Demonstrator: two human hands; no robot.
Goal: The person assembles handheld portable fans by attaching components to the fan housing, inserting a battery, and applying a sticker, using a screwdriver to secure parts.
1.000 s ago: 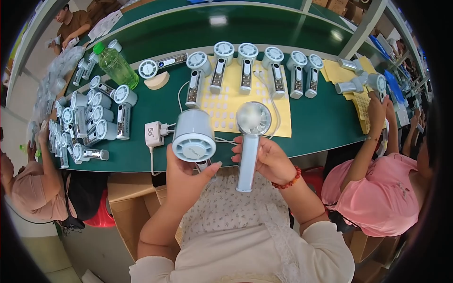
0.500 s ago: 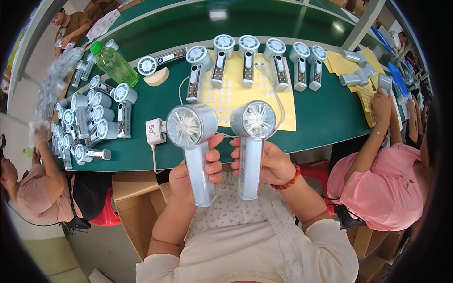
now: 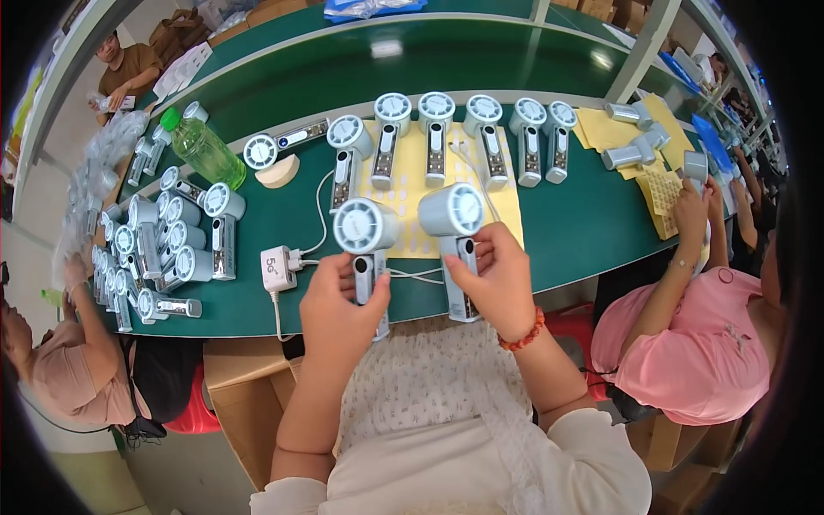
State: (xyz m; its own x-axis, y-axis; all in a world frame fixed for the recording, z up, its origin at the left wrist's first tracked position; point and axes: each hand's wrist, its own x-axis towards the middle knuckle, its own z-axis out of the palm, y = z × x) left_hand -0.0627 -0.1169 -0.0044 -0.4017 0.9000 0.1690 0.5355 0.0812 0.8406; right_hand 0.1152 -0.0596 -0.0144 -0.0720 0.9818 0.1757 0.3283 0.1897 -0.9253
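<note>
My left hand [image 3: 342, 311] is closed round the handle of a pale blue handheld fan [image 3: 364, 226], its round slotted side facing up. In my right hand [image 3: 501, 285] is a second handheld fan [image 3: 450, 210], tilted slightly, its dark button panel showing beside my thumb. The two fans are side by side, apart, over the near part of the table. Behind them, a row of similar fans [image 3: 436, 129] stands on and beside a yellow sheet [image 3: 403, 236] with pale oval stickers. A white charger block [image 3: 277, 269] with plugged-in cables lies left of my left hand.
A crowded group of fans [image 3: 193, 263] covers the left of the green table [image 3: 584, 215]. Beyond are a green-capped bottle [image 3: 204, 146] and a cream half-round piece [image 3: 278, 172]. Co-workers [image 3: 687, 352] sit on both sides. An open cardboard box [image 3: 245, 386] stands below the table edge.
Both fans have turned from their clear-bladed fronts to their slotted, button-panel sides. My hands have shifted their grips, with the backs of the hands now uppermost. The view has tilted slightly.
</note>
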